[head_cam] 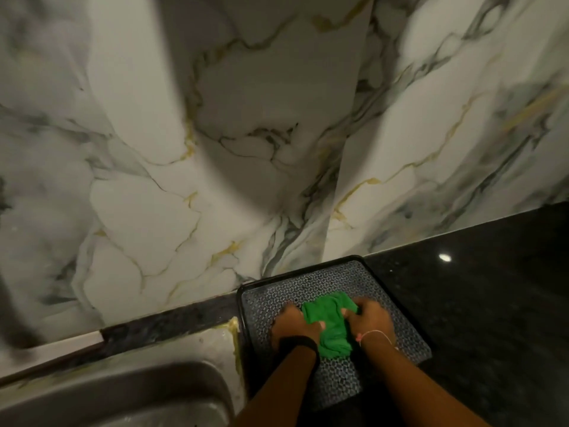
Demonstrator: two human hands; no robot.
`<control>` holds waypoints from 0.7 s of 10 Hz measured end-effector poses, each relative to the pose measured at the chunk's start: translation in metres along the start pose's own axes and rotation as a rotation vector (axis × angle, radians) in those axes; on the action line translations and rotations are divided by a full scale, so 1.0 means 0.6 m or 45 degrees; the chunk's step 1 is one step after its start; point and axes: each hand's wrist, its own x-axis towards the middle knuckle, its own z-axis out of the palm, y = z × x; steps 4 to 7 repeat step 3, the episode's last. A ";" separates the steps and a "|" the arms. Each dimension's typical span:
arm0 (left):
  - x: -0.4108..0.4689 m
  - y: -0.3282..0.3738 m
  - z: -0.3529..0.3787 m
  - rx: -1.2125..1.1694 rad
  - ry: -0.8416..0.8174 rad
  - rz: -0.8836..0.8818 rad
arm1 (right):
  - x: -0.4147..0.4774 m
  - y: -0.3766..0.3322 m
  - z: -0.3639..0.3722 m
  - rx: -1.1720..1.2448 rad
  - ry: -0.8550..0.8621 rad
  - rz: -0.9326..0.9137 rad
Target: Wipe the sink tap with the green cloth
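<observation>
The green cloth (331,323) lies bunched on a dark perforated tray (271,295) right of the sink. My left hand (295,322) grips the cloth's left side and my right hand (374,318) grips its right side, both pressed down on the tray. A black band circles my left wrist and a thin thread my right. The steel sink (129,396) shows at the lower left. A dark blurred shape (12,312) at the far left edge may be the tap; I cannot tell.
A marble-patterned wall (246,134) fills the upper view. A black speckled counter (492,303) stretches to the right of the tray. A marble ledge (197,343) borders the sink's back and right side.
</observation>
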 end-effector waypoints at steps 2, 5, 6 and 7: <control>-0.026 0.009 -0.034 0.177 -0.037 0.160 | -0.009 -0.010 -0.027 0.188 -0.058 0.156; -0.066 -0.019 -0.096 0.219 -0.032 0.373 | -0.062 -0.025 -0.048 0.298 0.146 0.122; -0.066 -0.019 -0.096 0.219 -0.032 0.373 | -0.062 -0.025 -0.048 0.298 0.146 0.122; -0.066 -0.019 -0.096 0.219 -0.032 0.373 | -0.062 -0.025 -0.048 0.298 0.146 0.122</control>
